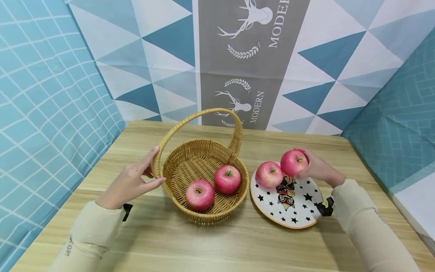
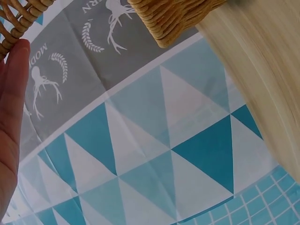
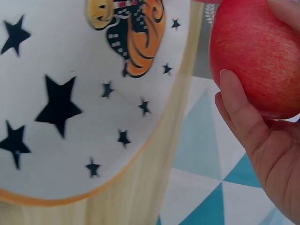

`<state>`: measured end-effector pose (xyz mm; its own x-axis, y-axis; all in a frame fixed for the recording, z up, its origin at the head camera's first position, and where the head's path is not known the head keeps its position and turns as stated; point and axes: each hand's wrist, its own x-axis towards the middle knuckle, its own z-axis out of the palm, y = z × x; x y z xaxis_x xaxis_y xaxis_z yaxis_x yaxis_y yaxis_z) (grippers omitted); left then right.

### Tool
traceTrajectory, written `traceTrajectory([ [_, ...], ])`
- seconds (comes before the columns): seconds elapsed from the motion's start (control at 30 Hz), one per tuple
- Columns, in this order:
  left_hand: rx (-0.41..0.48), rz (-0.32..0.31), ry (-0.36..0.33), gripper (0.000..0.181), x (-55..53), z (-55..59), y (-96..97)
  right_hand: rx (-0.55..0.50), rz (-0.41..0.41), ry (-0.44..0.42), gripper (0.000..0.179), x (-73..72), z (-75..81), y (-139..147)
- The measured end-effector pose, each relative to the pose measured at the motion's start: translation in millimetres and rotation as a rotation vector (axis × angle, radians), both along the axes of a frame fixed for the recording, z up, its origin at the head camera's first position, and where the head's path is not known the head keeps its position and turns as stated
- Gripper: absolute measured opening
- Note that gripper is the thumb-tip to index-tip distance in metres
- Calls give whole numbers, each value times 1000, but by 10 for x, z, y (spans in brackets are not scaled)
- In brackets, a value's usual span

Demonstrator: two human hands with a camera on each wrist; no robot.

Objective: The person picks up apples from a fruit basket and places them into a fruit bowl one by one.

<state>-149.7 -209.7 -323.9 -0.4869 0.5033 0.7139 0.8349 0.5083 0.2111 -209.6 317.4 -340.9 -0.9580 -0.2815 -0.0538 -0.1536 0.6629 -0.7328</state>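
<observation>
Nearest, the left hand (image 1: 127,185) touches a round tan wicker basket (image 1: 190,168) by the left foot of its arched wicker handle (image 1: 236,136), thumb and forefinger straight and spread; so light a touch might let the basket slide if bumped. Inside sit two round pink-red apples (image 1: 199,194), one nearer, one to the right. Right of the basket, another pink-red apple (image 1: 268,174) lies on a round white plate with black stars (image 1: 272,209); a knock from the held fruit could roll it off. At the plate's far edge, the right hand (image 1: 316,168) pinches a glossy pink-red apple (image 1: 293,161), whose smooth skin could slip from loose fingers. Nearly round, it shows no clear long axis; its stem end faces up, slightly rightward. Farthest, the handle's span runs rightward and away.
</observation>
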Motion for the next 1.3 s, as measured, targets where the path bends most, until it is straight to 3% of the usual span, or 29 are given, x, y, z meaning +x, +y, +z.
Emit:
traceTrajectory([
  [0.83,-15,-16,77,69,-2,-3,38,3,146,127,88,55,323,-305],
  [1.13,-55,8,62,70,36,20,60,-41,209,117,80,32,376,-441],
  [1.3,-54,7,21,71,60,34,45,-54,247,114,77,6,382,-555],
])
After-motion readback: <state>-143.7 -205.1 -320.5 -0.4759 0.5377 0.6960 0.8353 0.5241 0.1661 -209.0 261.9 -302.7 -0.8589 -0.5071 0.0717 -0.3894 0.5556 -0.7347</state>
